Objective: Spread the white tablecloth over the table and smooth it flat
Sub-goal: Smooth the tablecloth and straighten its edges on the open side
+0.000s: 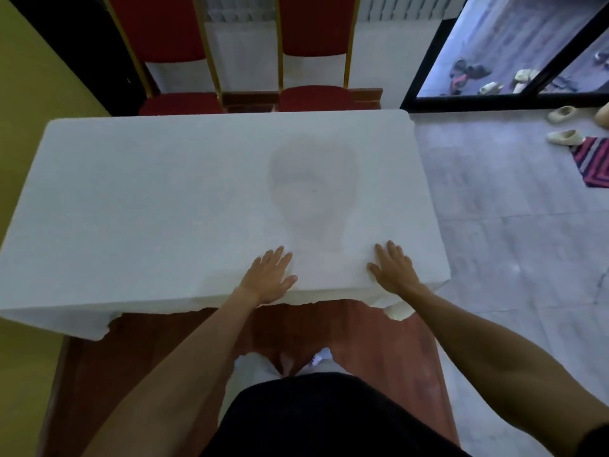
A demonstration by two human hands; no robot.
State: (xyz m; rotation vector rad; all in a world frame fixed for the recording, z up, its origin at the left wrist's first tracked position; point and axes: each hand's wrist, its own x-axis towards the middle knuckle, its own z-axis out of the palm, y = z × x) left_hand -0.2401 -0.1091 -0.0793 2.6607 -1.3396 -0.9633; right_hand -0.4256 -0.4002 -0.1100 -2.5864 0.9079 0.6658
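So the cloth [158,192] covers the whole table, its near hem hanging over the edge. Left hand [268,278] and right hand [393,270] both lie flat on it near that edge, fingers straight, gripping nothing.

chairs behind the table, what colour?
Both chairs have red upholstery on gold frames; this shows in the head view, the only one.
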